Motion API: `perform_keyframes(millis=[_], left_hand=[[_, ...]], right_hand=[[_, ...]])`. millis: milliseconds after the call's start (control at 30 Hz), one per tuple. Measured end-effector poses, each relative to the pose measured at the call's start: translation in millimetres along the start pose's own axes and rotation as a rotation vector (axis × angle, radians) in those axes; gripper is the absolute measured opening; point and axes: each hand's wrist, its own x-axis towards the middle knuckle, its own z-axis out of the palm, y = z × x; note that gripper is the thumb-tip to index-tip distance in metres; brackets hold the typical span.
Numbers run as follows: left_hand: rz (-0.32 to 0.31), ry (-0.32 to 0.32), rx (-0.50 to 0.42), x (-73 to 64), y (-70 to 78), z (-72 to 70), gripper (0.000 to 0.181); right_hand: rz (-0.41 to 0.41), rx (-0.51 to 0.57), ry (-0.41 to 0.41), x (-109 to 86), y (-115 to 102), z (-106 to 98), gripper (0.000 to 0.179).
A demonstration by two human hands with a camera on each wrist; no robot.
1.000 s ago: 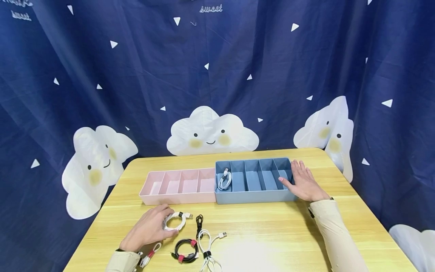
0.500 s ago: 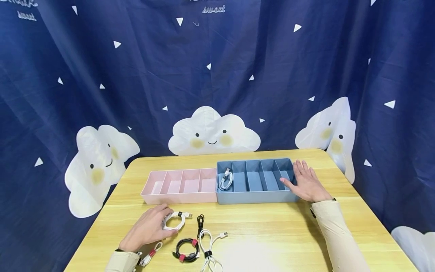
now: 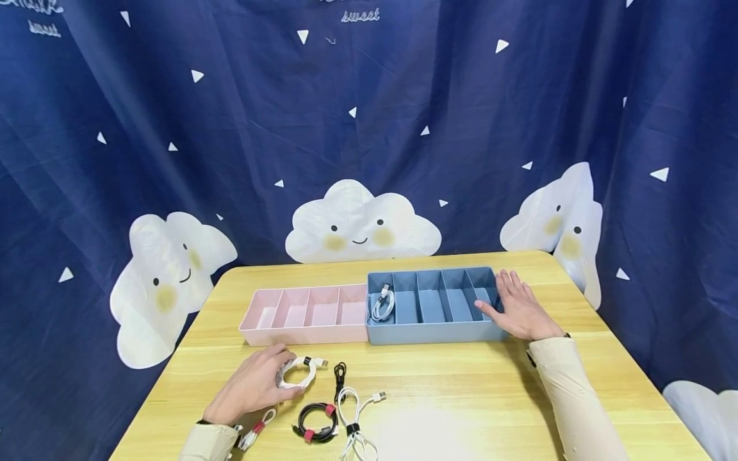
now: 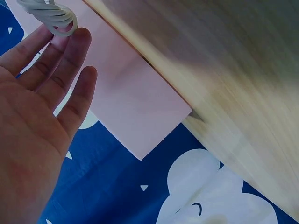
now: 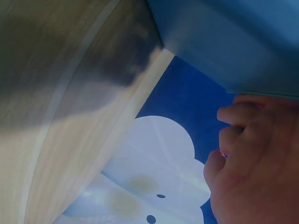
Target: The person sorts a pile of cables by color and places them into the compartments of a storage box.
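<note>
My left hand point(image 3: 254, 383) holds a coiled white USB cable point(image 3: 312, 374) between thumb and fingertips, just in front of the pink divided box point(image 3: 311, 336). In the left wrist view the cable's white loops point(image 4: 60, 18) lie against the fingertips. With its fingers extended, my right hand point(image 3: 523, 308) rests on the right end of the blue divided box point(image 3: 432, 333), thumb over the rim. The right wrist view shows the fingers along that box's edge. A white cable with a USB plug point(image 3: 382, 306) sits in the blue box's leftmost compartment.
Before me on the wooden table point(image 3: 461, 390) lie a black coiled cable with red ties point(image 3: 309, 435), a small black cable point(image 3: 339, 378), a white USB cable with a black tie point(image 3: 352, 416), and a white cable with a red tie point(image 3: 257, 430). A blue cloud-print curtain point(image 3: 369, 128) hangs behind.
The view has shifted very slightly. Both hands keep nearly the same place: the left on the white cable, the right at the blue box's end.
</note>
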Motion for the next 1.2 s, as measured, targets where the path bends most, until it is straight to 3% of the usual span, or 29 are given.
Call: perform_keyframes(millis=[400,633,867,1200], left_hand=[[-0.007,-0.015,0.003,3.7,1.5,-1.8,0.064],[0.027,-0.003,-0.008,3.5,3.4,-1.9,0.061],[-0.015,-0.012,-0.004,7.8,5.6,-4.3,0.066],[0.065,0.064,-0.003,19.4,8.0,-12.0,0.057]], right_hand=[[-0.007,0.009,-0.018,-0.5,4,-1,0.104],[-0.019,0.016,-0.021,0.5,5,-3,0.105],[-0.020,0.019,-0.014,-0.1,2,-2,0.104],[-0.016,0.020,-0.018,0.0,4,0,0.105]])
